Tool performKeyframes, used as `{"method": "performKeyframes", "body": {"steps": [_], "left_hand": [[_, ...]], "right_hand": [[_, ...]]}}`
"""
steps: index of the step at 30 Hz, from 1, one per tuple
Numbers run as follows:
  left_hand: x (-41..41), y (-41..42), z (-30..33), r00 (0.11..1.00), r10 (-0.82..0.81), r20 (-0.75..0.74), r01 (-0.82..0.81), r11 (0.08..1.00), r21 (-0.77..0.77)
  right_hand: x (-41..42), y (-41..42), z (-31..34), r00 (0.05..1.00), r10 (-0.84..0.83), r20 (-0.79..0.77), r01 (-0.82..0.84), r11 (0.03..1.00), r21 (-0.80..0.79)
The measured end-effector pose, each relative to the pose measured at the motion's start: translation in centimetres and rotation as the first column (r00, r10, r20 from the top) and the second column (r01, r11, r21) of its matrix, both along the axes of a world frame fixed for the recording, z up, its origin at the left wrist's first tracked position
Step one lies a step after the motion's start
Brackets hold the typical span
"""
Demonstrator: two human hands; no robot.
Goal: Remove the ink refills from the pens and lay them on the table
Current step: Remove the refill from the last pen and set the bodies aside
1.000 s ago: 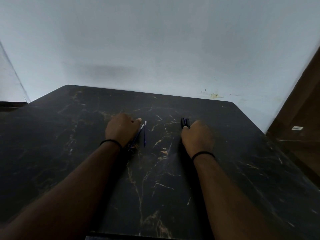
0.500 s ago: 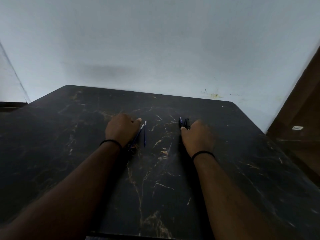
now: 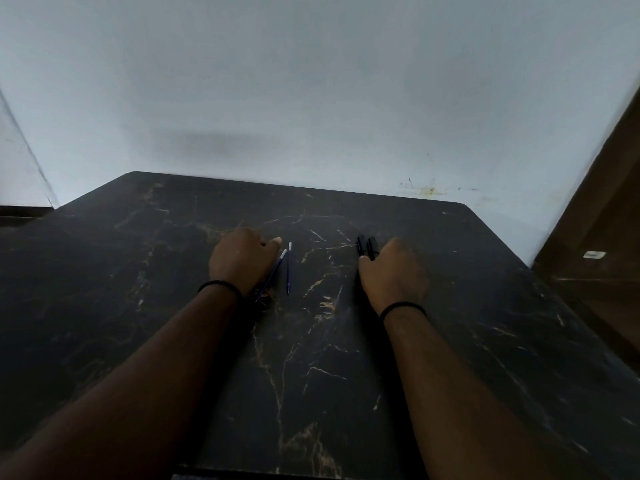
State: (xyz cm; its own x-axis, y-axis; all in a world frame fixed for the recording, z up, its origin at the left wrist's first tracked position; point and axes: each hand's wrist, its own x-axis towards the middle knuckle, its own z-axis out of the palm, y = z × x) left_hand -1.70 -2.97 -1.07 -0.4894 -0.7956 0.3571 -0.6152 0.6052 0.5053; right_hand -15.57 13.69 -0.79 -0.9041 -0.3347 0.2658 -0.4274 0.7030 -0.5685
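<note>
On the dark marble table a thin blue ink refill lies free, pointing away from me. A second refill lies slanted against the thumb side of my left hand. That hand rests knuckles up with its fingers hidden, so whether it holds the refill cannot be told. My right hand lies knuckles up over two black pen bodies. Its fingers curl round them, and only their far ends stick out past the fingers.
A pale wall stands right behind the table's far edge. A brown wooden door or panel lies off the table's right side. A black band circles each wrist.
The black pen ends at my right fingertips shifted slightly and a blue tip seen half a second ago is gone. My left hand and both refills stayed put.
</note>
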Motion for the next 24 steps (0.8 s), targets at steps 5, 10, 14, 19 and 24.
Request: {"method": "performKeyframes", "body": {"steps": [5, 10, 14, 19, 24], "left_hand": [[0.1, 0.0, 0.0, 1.0, 0.026, 0.0, -0.026, 1.0, 0.006], [0.6, -0.7, 0.6, 0.991, 0.057, 0.122, -0.061, 0.998, 0.029], [1.1, -1.2, 1.1, 0.986, -0.031, 0.165, 0.013, 0.994, 0.108], [1.0, -0.8, 1.3, 0.967, -0.167, 0.193, 0.135, 0.976, 0.169], [0.9, -0.2, 1.3, 0.969, -0.188, 0.161, 0.163, 0.975, 0.153]], "right_hand": [[0.0, 0.1, 0.0, 1.0, -0.006, 0.022, 0.007, 0.999, -0.048], [1.0, 0.3, 1.0, 0.986, -0.01, -0.165, 0.0, 0.998, -0.058], [3.7, -0.8, 1.2, 0.952, 0.226, -0.206, -0.25, 0.963, -0.097], [6.3, -2.8, 0.2, 0.885, 0.421, -0.197, -0.417, 0.907, 0.066], [6.3, -3.5, -0.2, 0.863, 0.47, -0.183, -0.443, 0.88, 0.172]]}}
